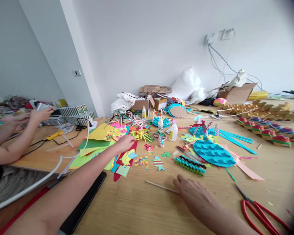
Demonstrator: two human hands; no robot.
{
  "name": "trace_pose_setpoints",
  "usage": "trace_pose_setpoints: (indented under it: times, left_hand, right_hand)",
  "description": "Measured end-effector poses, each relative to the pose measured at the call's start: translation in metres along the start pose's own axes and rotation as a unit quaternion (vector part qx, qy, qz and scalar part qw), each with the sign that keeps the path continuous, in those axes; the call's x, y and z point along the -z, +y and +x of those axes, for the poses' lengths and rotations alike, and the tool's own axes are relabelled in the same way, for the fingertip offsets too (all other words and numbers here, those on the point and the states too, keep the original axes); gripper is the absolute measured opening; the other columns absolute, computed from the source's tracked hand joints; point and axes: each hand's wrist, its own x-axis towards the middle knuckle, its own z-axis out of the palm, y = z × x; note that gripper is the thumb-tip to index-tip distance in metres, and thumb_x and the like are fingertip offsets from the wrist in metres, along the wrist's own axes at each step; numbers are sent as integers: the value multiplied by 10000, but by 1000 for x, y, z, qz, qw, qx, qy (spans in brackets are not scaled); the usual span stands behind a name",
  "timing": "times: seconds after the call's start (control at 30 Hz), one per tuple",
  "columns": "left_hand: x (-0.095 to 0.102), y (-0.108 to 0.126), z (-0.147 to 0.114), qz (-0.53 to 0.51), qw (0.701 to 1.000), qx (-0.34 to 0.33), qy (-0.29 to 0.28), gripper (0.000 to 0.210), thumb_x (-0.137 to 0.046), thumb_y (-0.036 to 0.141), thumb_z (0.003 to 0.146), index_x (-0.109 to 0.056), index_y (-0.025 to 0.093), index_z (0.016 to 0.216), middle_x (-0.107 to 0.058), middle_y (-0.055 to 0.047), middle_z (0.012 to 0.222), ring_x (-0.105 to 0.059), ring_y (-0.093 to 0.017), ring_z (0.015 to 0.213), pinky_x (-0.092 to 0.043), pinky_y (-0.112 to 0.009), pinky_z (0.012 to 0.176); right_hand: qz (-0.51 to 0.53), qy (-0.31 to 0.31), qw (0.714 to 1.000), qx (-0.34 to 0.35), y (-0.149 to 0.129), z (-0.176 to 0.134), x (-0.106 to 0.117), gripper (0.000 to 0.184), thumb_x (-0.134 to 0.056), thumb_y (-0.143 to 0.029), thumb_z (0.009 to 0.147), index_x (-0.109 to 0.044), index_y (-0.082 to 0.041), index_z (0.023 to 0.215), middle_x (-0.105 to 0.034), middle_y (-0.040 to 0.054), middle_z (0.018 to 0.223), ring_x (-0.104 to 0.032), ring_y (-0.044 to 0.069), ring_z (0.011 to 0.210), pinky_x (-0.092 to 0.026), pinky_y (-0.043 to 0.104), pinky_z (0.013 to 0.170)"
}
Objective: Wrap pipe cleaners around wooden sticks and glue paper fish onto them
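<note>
My left hand [125, 144] reaches over the coloured paper sheets [95, 148], its fingers bent together; whatever they pinch, if anything, is hidden. Just below it lie a yellow paper fish [128, 158] and small confetti-like paper dots [141, 161]. My right hand [192, 194] rests low over the bare wood, fingers curled on the end of a thin pale stick [160, 186] that points left. Between the hands lies a striped paper fish [158, 162]. Above my right hand are twisted pipe cleaners [189, 165] and a blue textured oval [213, 153].
Red-handled scissors [256, 209] lie at the front right. Glue bottles [173, 131] stand mid-table. Painted egg-carton strips [264, 130] line the right side. Boxes [236, 93] are against the wall. At the left, another person's hands [40, 114] hold something pale near a white cable [46, 176].
</note>
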Motion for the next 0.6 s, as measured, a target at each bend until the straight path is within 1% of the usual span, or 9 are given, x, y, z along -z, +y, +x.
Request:
trace_pose_setpoints:
  times: [0.07, 0.2, 0.3, 0.43, 0.5, 0.6]
  left_hand:
    - [5, -19, 9, 5, 999, 39, 20, 277, -427, 154, 759, -642, 197, 928, -650, -33, 970, -569, -174, 896, -410, -259, 809]
    - [7, -57, 27, 16, 990, 127, 62, 283, -429, 141, 779, -607, 173, 996, -628, -60, 1018, -552, -186, 948, -407, -274, 827]
    - [7, -84, 38, 26, 979, 185, 79, 255, -443, 155, 805, -577, 136, 1021, -598, -94, 1052, -544, -190, 963, -416, -307, 833]
    - [10, -111, 50, 38, 969, 229, 81, 264, -466, 282, 828, -528, 137, 1040, -544, -79, 1083, -533, -182, 953, -440, -391, 815]
    - [10, -119, 57, 44, 966, 243, 75, 283, -474, 302, 823, -518, 137, 1049, -536, -75, 1074, -534, -185, 936, -453, -395, 793]
    - [5, -124, 72, 54, 962, 258, 66, 289, -471, 304, 824, -510, 144, 1062, -532, -72, 1073, -536, -186, 924, -461, -380, 776]
  right_hand:
    - [-3, 24, 1000, 9, -8, 5, -3, 347, -379, 42, 681, -589, -178, 846, -611, 90, 881, -607, 192, 730, -349, 243, 548]
    - [21, 51, 996, 74, -35, 18, -9, 294, -440, -11, 668, -573, -208, 841, -608, 40, 828, -604, 157, 636, -289, 229, 472]
    - [52, 72, 991, 105, -47, 24, -14, 268, -421, -19, 688, -558, -208, 818, -609, 22, 814, -600, 136, 627, -277, 226, 468]
    - [79, 95, 987, 105, -44, 29, -21, 227, -378, -43, 757, -542, -199, 771, -610, 12, 804, -590, 119, 617, -309, 214, 489]
    - [88, 111, 983, 121, -39, 30, -25, 194, -395, -58, 767, -533, -193, 755, -607, 12, 805, -586, 112, 621, -332, 200, 505]
    - [97, 140, 973, 158, -34, 33, -31, 159, -420, -75, 775, -515, -197, 741, -600, 2, 779, -580, 98, 609, -351, 179, 510]
